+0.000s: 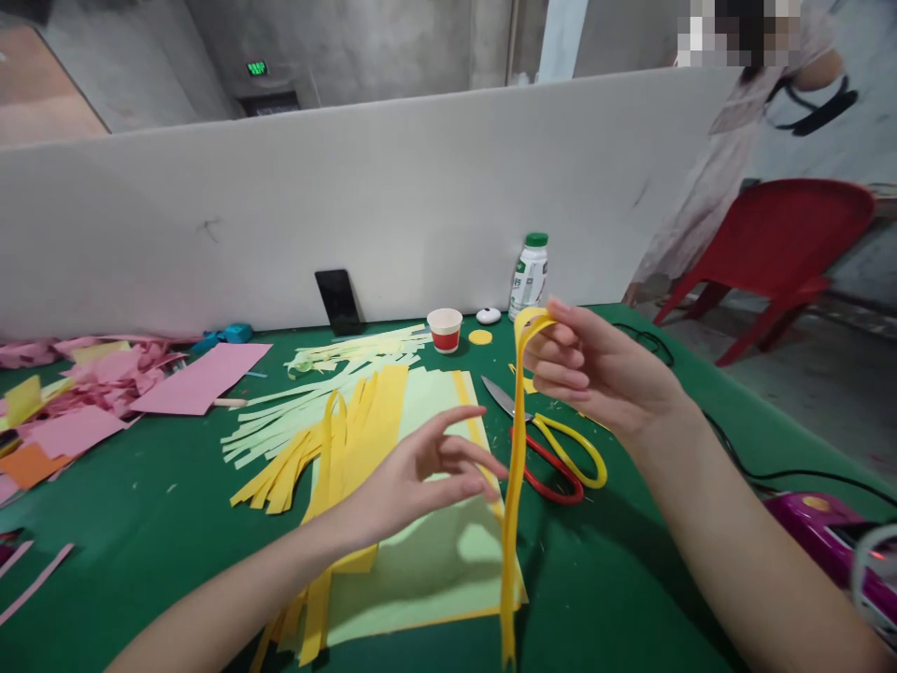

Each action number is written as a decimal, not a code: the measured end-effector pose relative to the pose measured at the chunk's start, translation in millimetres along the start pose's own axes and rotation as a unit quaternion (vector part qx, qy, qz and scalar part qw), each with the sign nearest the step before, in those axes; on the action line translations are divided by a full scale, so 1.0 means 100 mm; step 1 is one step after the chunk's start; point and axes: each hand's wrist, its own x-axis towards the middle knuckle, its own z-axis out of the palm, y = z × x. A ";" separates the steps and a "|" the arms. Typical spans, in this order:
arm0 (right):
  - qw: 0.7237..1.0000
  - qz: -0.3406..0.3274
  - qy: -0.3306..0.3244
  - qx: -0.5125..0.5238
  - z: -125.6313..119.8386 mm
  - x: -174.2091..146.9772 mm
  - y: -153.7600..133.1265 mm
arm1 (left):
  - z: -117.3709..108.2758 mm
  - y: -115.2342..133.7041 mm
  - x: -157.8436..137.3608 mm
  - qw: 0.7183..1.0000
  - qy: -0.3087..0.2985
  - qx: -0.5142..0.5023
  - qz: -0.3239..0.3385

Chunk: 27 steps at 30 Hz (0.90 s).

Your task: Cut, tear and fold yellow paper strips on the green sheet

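Observation:
My right hand (pixel 595 369) pinches a long yellow paper strip (pixel 517 467) near its top, where it bends over; the rest hangs down. To its left, my left hand (pixel 441 463) reaches out with fingers apart and nothing in them, its fingertips close to the strip; I cannot tell whether they touch it. Beneath lie pale green paper sheets (pixel 427 579) and yellow fringed paper (pixel 368 421) cut into strips. Scissors (pixel 561 458) with one yellow and one red handle rest on the table behind the hanging strip.
A paper cup (pixel 446 332), a yellow disc (pixel 480 337), a white case (pixel 488 317), a bottle (pixel 529 276) and a phone (pixel 339 301) line the white partition (pixel 280 215). Pink paper (pixel 203 379) covers the left. A purple device (pixel 827 542) with cables is at right. A person stands beyond a red chair (pixel 791 243).

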 end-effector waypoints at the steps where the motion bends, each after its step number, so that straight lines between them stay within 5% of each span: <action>1: 1.000 0.010 0.004 0.000 -0.01 0.04 0.03 | 0.04 0.00 0.01 0.999 -0.027 -0.032 -0.026; 5: 0.999 0.053 -0.005 -0.006 -0.05 0.19 0.19 | 0.10 0.03 -0.02 0.995 -0.059 0.000 -0.080; 10: 0.991 0.120 -0.044 -0.025 -0.07 0.34 0.43 | -0.13 0.00 0.05 0.991 0.130 0.026 -0.006; 12: 0.988 0.137 -0.057 -0.032 -0.05 0.37 0.51 | -0.23 -0.03 0.11 0.986 0.163 0.026 0.003; 18: 0.984 0.156 -0.071 -0.050 -0.01 0.36 0.61 | -0.29 -0.04 0.15 0.994 0.098 0.041 -0.014; 27: 0.983 0.140 -0.066 -0.097 -0.08 0.38 0.59 | -0.34 -0.10 0.15 0.992 0.125 0.002 0.026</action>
